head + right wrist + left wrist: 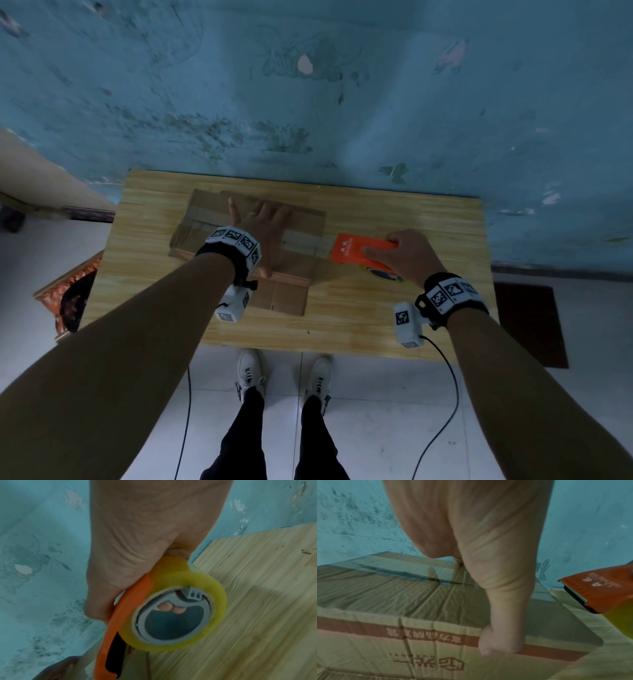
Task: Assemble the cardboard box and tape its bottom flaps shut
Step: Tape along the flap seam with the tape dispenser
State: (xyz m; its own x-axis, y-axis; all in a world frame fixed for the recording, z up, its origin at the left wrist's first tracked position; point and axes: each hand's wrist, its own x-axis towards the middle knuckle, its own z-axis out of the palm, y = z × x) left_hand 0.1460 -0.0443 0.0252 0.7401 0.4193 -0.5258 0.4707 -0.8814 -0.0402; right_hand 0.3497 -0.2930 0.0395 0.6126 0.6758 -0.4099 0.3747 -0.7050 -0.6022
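Observation:
A brown cardboard box (205,219) stands on the wooden table (394,212) with its flaps closed upward and clear tape (301,240) running across the seam. My left hand (263,222) lies flat on top of the box (385,599), fingers spread, thumb (496,642) over the near edge. My right hand (407,253) grips an orange tape dispenser (359,251) just off the box's right edge. In the right wrist view the yellowish tape roll (192,580) sits in the dispenser (120,615), my fingers curled through its core. A strip of tape (556,609) stretches from the box toward the dispenser's toothed blade (575,595).
A stained blue wall (342,85) rises right behind the table. A patterned orange object (68,291) sits on the floor to the left, a dark mat (531,322) to the right. Cables (445,394) hang from both wrist cameras. My shoes (284,373) stand on white tiles at the table's front.

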